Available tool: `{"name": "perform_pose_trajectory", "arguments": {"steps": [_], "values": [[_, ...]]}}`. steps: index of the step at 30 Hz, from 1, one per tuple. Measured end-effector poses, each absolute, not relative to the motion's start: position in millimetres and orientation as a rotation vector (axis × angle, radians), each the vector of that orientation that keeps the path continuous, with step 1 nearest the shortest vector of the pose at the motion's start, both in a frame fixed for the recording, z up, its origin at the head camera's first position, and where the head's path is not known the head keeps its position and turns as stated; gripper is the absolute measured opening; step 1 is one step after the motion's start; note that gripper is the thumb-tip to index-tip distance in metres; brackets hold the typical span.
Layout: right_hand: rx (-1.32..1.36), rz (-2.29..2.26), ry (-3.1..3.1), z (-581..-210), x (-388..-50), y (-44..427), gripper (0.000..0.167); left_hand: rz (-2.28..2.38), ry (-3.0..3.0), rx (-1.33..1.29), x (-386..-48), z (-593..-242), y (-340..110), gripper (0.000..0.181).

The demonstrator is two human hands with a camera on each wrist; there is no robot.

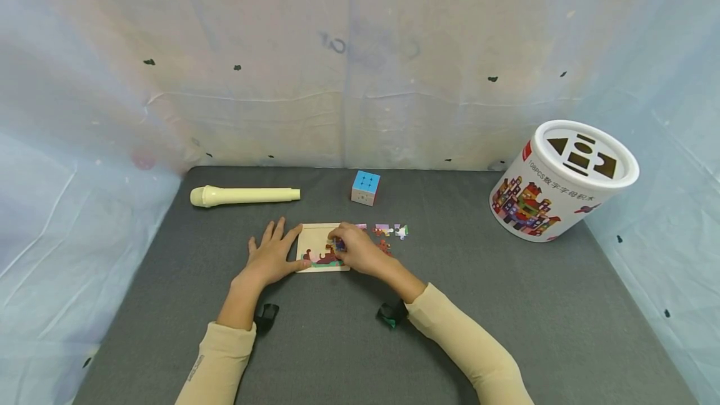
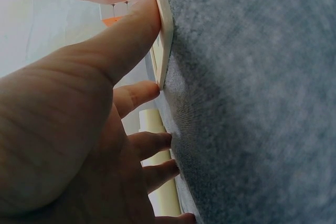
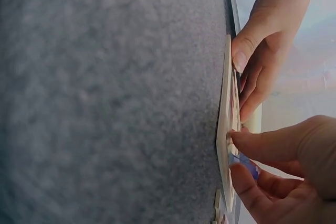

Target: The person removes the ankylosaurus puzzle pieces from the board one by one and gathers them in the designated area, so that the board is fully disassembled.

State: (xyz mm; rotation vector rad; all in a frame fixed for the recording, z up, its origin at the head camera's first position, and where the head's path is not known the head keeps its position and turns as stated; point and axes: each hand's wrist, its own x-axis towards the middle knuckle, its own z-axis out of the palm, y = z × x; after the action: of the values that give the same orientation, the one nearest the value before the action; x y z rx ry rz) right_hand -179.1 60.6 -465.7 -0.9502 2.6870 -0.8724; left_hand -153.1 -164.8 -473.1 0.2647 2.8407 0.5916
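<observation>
A small wooden puzzle tray [image 1: 312, 237] lies on the grey table, with joined puzzle pieces [image 1: 322, 259] along its lower part. My left hand [image 1: 271, 259] spreads its fingers at the tray's left side; its thumb rests on the near edge and its index fingertip touches the far left corner. Over the tray's right side, my right hand [image 1: 362, 251] pinches a puzzle piece between thumb and fingers. Bluish colour shows on that puzzle piece [image 3: 247, 165] in the right wrist view. Fingers partly hide it in the head view.
Several loose puzzle pieces [image 1: 384, 230] lie right of the tray. Behind stands a puzzle cube [image 1: 365, 187]. A pale yellow toy microphone [image 1: 245, 196] lies at the back left, and a large white tub [image 1: 554, 186] stands at the right, near the hanging sheet [image 1: 349, 111].
</observation>
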Motion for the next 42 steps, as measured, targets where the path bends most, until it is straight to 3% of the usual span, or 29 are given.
{"name": "perform_pose_trajectory", "arguments": {"steps": [8,15,23,42], "values": [[-0.998,-0.919,2.677,-468.1,-180.4,63.1,0.025,0.592,2.832,0.262,-153.8,-474.4,-165.4,0.09],[-1.061,-0.989,2.623,-472.3,-181.5,63.8,0.03,0.603,2.829,0.261,-153.7,-475.8,-166.0,0.09],[-1.068,-1.045,2.602,-475.5,-182.4,62.3,0.019,0.595,2.831,0.259,-153.1,-474.8,-165.9,0.089],[-1.022,-0.976,2.629,-472.0,-178.3,60.5,0.026,0.578,2.842,0.268,-154.0,-475.5,-165.7,0.09]]}}
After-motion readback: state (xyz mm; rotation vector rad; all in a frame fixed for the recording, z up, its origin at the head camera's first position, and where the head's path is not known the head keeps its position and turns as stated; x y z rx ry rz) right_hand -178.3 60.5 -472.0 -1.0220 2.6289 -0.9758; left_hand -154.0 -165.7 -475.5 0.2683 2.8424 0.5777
